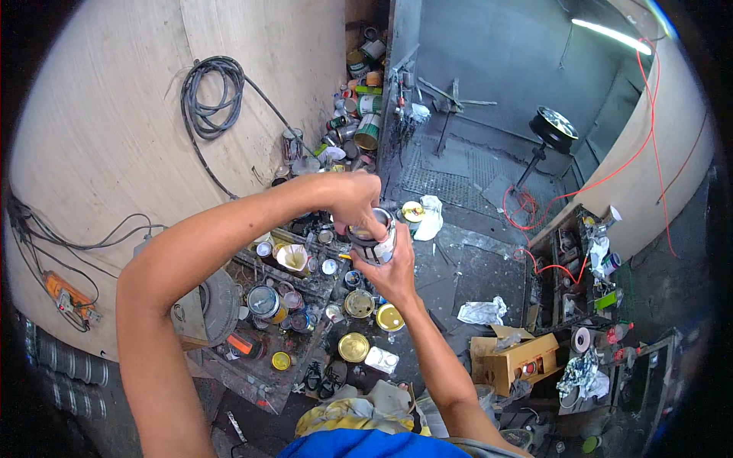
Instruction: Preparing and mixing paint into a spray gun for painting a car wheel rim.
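Both my hands are at one small metal paint can (379, 249), dark at its mouth with pale smears and dark drips down its side. Its bottom and far side are wrapped by my right hand (391, 273), which holds it up above the bench. Over the top bends my left hand (359, 202), fingers curled, one finger reaching down at the can's mouth. Whatever those fingers pinch is hidden by the hand. Just below the can sits a yellow-tipped stick-like piece (345, 256), too small to make out.
Several paint tins crowd the low bench, among them a gold-lidded tin (353, 347) and a pale strainer cone (292, 257). More cans (368, 131) are heaped by the wall. A cardboard box (515, 359) lies to the right. A wheel rim (554, 128) stands in the grey booth; red hose (645, 145) trails nearby.
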The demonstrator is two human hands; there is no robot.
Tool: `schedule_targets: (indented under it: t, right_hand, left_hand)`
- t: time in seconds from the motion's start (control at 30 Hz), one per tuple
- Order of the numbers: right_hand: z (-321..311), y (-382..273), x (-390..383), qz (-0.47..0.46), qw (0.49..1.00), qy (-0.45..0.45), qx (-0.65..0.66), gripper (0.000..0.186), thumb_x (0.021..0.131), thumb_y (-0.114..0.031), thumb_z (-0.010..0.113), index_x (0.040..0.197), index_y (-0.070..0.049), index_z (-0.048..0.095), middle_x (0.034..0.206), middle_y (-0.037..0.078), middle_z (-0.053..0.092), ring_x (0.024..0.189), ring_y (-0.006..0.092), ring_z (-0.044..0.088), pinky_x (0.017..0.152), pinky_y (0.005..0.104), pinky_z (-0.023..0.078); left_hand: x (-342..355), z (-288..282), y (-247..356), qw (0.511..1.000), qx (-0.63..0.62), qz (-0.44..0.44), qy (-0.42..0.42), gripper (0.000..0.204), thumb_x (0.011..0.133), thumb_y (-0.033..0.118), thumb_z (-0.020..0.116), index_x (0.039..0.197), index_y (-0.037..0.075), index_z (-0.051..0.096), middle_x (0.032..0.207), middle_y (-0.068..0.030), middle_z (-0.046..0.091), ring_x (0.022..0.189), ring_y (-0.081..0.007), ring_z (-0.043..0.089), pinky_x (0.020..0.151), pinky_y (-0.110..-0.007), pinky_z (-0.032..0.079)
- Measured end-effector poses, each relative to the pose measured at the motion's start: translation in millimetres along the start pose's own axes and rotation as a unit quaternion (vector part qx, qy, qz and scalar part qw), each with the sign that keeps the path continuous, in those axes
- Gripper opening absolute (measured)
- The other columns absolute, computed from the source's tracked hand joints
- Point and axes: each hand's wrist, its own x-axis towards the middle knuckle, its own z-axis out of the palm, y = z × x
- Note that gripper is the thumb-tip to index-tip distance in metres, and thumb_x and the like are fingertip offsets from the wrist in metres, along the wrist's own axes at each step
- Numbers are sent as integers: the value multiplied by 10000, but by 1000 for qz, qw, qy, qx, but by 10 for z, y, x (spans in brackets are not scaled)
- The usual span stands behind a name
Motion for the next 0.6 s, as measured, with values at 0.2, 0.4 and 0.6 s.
schedule_targets:
  t: [0.2,0.4,0.6]
  right_hand:
    - [-10,108,-298,-2,999,19,50,727,666,-181,919,1267,-33,538,1130,153,565,1045,352,600,904,441,495]
    - [14,247,-561,22,996,13,82,869,639,-192,979,1322,-44,464,1161,88,554,1046,232,598,924,380,506]
    - [58,325,-695,-76,993,60,63,906,627,-186,971,1370,-80,463,1208,133,530,1121,310,561,967,424,483]
  left_hand:
    - [-191,105,44,973,-207,29,-94,671,902,388,781,1389,-33,592,1044,-160,745,819,-164,713,692,-316,623]
    - [-404,169,147,942,-299,35,-150,692,934,400,764,1479,52,520,1138,-162,728,946,-169,694,856,-322,616]
    - [-554,330,173,935,-324,36,-141,635,932,244,782,1492,97,519,1288,-150,684,1003,-121,660,882,-300,602]
